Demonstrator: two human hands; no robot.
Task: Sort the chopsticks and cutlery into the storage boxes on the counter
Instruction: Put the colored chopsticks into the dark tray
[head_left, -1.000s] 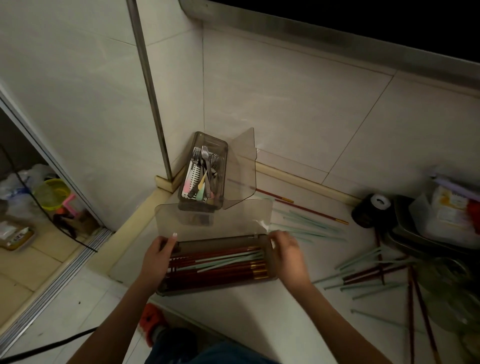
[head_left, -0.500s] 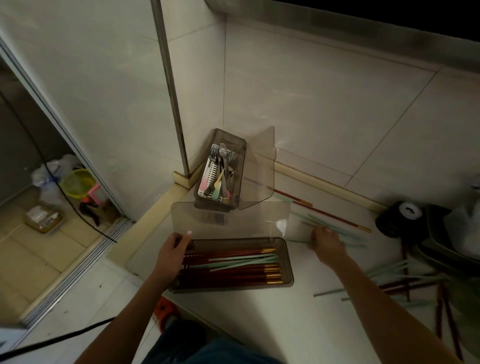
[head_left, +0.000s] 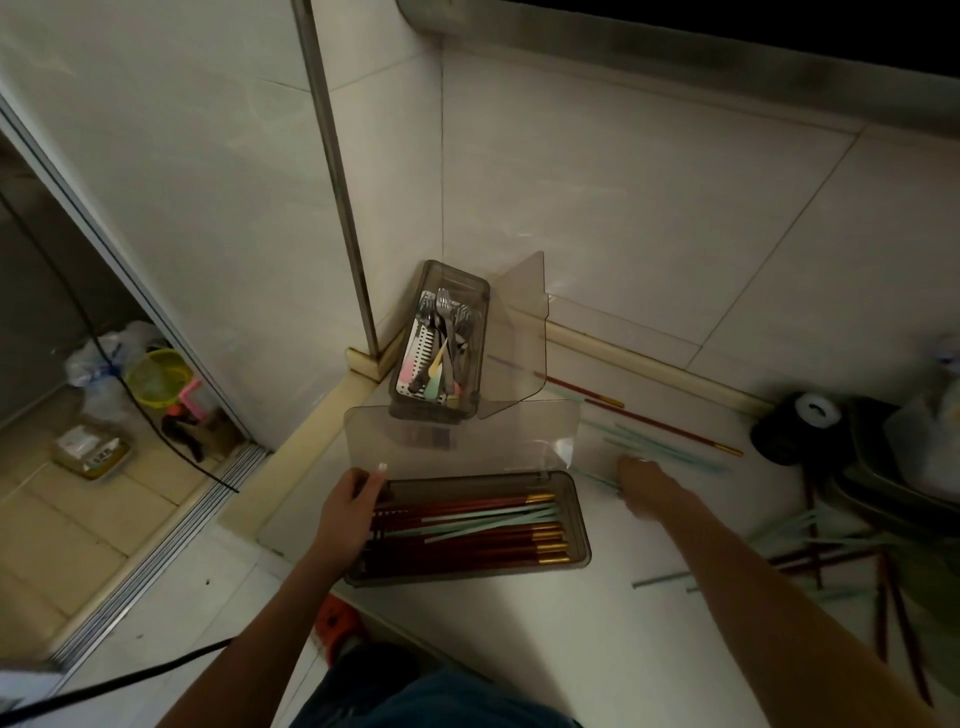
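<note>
While the light is pretty dim, you can make out a pale counter (head_left: 597, 597) tucked into a corner of white tiled walls (head_left: 623, 208), with a metal pipe (head_left: 337, 182) running up the corner and a doorway at left onto a floor with clutter. Two smoky see-through storage boxes sit there, lids flipped up. Nearest one, the chopstick box (head_left: 467, 566), lies sideways and holds red gold-tipped and mint chopsticks. Behind it, right in the corner, the cutlery box (head_left: 470, 291) has forks and pastel-handled bits inside. More loose chopsticks (head_left: 660, 447) are scattered on the counter to the right, some near a dark tape roll (head_left: 795, 426). Left hand (head_left: 348, 514) grips the left end of the chopstick box, thumb over the rim. Right hand (head_left: 644, 483) is stretched out just right of that box, fingers down on the mint sticks; can't tell if it's pinching one.
</note>
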